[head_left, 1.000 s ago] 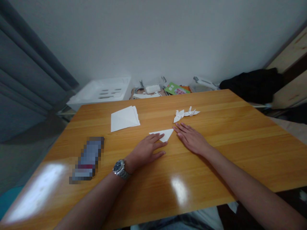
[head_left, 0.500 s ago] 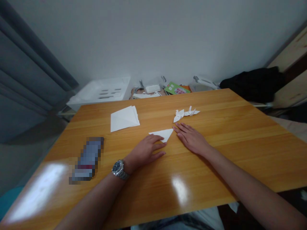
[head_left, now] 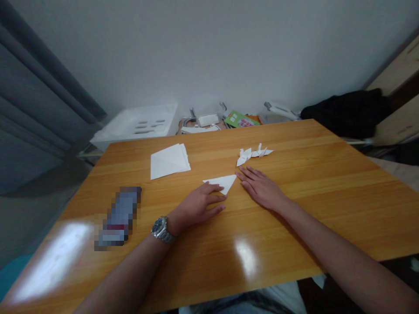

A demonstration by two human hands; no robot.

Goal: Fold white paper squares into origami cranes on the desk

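A white sheet of paper folded into a triangle (head_left: 225, 183) lies flat on the wooden table (head_left: 281, 257). My left hand (head_left: 199, 203), with a metal watch (head_left: 161, 229) at the wrist, rests over the triangle's near left part. Its fingers are spread, some of them on the paper, and they hide part of its lower edge. Flat on the table is my right hand (head_left: 262, 189), fingers stretched out, the tips by the triangle's right corner. Just beyond those fingertips stand two folded paper cranes, one on the left (head_left: 244, 157) and one on the right (head_left: 262, 151).
Several white paper sheets (head_left: 168, 161) are stacked at the far left. A blurred-out phone-like object (head_left: 121, 216) lies nearer on the left. Behind the table are a white tray (head_left: 131, 124), a green booklet (head_left: 240, 120) and black cloth (head_left: 347, 113).
Almost nothing differs. Both hands and the folded paper keep their places; the view has shifted very slightly.
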